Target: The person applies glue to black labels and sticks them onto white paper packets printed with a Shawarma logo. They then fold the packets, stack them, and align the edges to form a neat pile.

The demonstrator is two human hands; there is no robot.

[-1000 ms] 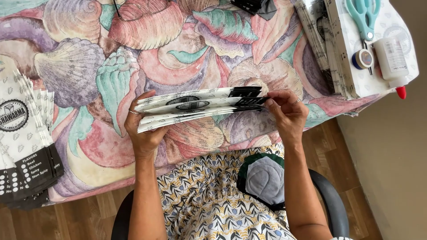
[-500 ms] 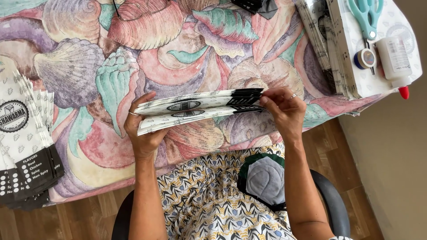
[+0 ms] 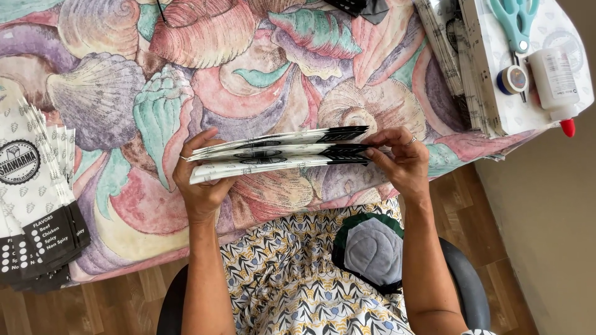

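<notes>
A thin stack of white paper bags with black ends is held edge-on above the table. My left hand grips its left end, thumb on top. At the black right end, my right hand pinches the stack and fingers its edges; a ring shows on one finger. The bags fan slightly apart in a few layers. Below them lies the shell-patterned tablecloth.
A fanned pile of similar printed bags lies at the left table edge. At the right, a stack of flat sheets carries teal scissors, a tape roll and a glue bottle with a red tip. Wooden floor lies below.
The stack has tilted a little and its layers have spread apart slightly. My right hand has shifted along the black end.
</notes>
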